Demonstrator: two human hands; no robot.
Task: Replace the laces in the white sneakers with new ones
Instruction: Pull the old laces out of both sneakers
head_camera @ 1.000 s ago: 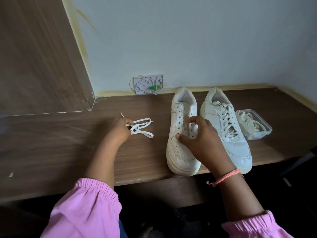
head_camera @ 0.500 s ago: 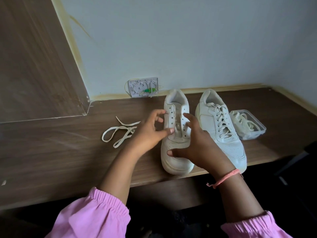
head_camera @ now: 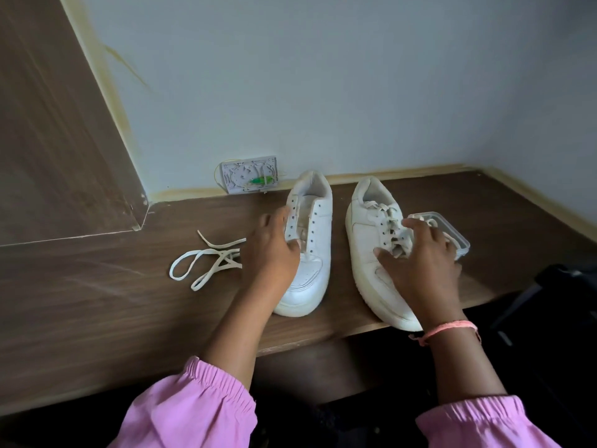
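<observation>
Wooden desk (head_camera: pixel 97 305) under you carries both white sneakers, toes pointing toward you. Your left hand (head_camera: pixel 271 253) rests against the left side of the unlaced sneaker (head_camera: pixel 310 253), fingers curled on its eyelet flap. Your right hand (head_camera: pixel 420 263) spreads loosely over the laced sneaker (head_camera: pixel 368 240), fingertips touching its laces; whether they pinch a lace is hard to make out. A loose lace (head_camera: pixel 206 260) lies tangled on the desk left of your left hand. Far right, a clear plastic box (head_camera: pixel 462 244) holding more laces sits just beside the laced sneaker, half hidden by your right hand. A small white wall plate (head_camera: pixel 248 177) stands against the far wall. Your pink sleeves are cut off at the near edge.
</observation>
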